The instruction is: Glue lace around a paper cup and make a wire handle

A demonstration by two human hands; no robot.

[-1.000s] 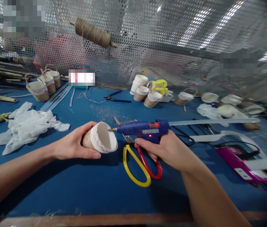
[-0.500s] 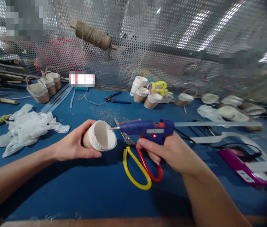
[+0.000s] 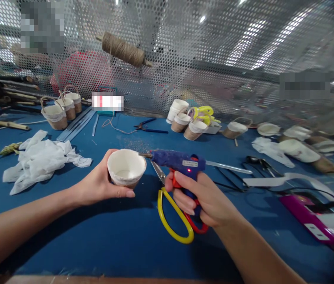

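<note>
In my left hand (image 3: 101, 181) is a small paper cup (image 3: 127, 167) with a brown lower wall and a pale band round the rim. Its white inside faces up towards me. My right hand (image 3: 194, 193) grips a blue hot glue gun (image 3: 175, 159), fingers wrapped round the handle by the red trigger. A red light glows on its side, and a clear glue stick (image 3: 228, 167) juts out of the back. The nozzle tip sits at the cup's right rim; whether it touches, I cannot tell. Under the glue gun lie scissors (image 3: 176, 221) with one yellow and one red handle loop.
Crumpled white fabric (image 3: 44, 159) lies left of my left hand. Several handled cups (image 3: 56, 118) stand at the back left, others (image 3: 196, 130) at the back centre. Pliers (image 3: 149, 127) lie behind the cup. A purple power strip (image 3: 311, 219) with cables is at the right.
The cup has turned more upright, so its opening and bottom now show. The glue gun has rolled in my right hand, exposing the red trigger. The whole view has shifted slightly.
</note>
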